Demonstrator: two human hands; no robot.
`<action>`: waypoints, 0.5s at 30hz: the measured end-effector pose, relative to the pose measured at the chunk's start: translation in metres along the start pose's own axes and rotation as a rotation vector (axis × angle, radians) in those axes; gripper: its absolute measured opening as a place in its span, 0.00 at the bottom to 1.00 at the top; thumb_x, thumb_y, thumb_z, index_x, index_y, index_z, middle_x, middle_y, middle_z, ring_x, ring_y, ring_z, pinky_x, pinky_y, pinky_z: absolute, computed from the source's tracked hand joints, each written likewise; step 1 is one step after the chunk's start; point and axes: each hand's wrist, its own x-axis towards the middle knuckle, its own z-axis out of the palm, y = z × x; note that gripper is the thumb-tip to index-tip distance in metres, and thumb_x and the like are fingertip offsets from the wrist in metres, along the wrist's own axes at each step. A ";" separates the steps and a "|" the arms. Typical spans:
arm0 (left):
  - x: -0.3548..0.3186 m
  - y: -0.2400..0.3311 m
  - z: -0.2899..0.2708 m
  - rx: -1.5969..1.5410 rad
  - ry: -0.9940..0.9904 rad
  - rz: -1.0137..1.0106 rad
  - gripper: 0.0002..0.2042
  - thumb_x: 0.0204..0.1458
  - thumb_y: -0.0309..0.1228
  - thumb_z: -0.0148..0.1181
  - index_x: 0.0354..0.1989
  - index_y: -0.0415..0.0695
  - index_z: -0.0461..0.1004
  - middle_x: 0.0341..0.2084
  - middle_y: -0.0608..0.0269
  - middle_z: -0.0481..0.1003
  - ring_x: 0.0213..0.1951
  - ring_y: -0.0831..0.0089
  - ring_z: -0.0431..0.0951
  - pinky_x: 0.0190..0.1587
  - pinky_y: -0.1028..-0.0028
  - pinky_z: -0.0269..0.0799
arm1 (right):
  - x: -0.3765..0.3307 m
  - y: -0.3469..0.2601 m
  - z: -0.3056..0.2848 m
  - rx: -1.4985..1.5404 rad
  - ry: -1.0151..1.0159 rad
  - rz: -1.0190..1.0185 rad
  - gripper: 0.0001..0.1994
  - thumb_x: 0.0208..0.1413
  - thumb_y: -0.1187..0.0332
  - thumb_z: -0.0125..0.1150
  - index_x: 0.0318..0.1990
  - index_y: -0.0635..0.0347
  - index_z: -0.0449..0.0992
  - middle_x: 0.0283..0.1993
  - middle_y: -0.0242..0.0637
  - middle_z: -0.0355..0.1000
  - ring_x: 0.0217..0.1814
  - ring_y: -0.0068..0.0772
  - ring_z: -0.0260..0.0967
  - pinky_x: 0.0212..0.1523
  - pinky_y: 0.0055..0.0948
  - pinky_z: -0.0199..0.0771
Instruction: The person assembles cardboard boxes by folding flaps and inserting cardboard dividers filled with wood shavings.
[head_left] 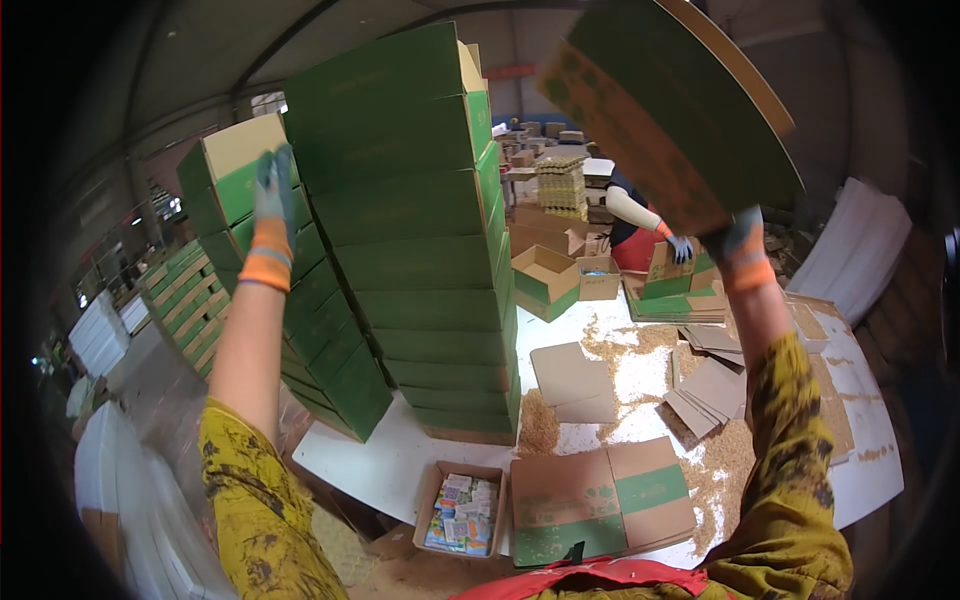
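Note:
My right hand (745,252), in a grey glove with an orange cuff, grips the lower edge of a large green and brown cardboard box (690,110) raised at the upper right. Part of its fingers is hidden by the box. My left hand (272,195), gloved alike, is raised with fingers stretched out. It lies against or just in front of the top box (238,165) of the left stack; contact is hard to tell. A taller stack of green boxes (420,215) stands just right of that hand, on the white table (345,462).
Flattened cartons (600,495) lie at the near edge beside a small box of colourful packets (462,510). Cardboard sheets (705,400) and wood shavings (715,460) cover parts of the table. Across it, a co-worker's gloved hand (680,247) touches cartons near an open box (545,275).

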 end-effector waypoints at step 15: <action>0.081 -0.028 0.001 0.310 -0.120 0.007 0.35 0.58 0.57 0.49 0.62 0.38 0.66 0.55 0.55 0.71 0.54 0.67 0.71 0.56 0.72 0.64 | 0.180 0.085 0.230 0.245 -0.682 0.316 0.23 0.64 0.50 0.44 0.64 0.46 0.64 0.65 0.35 0.64 0.67 0.27 0.58 0.67 0.34 0.57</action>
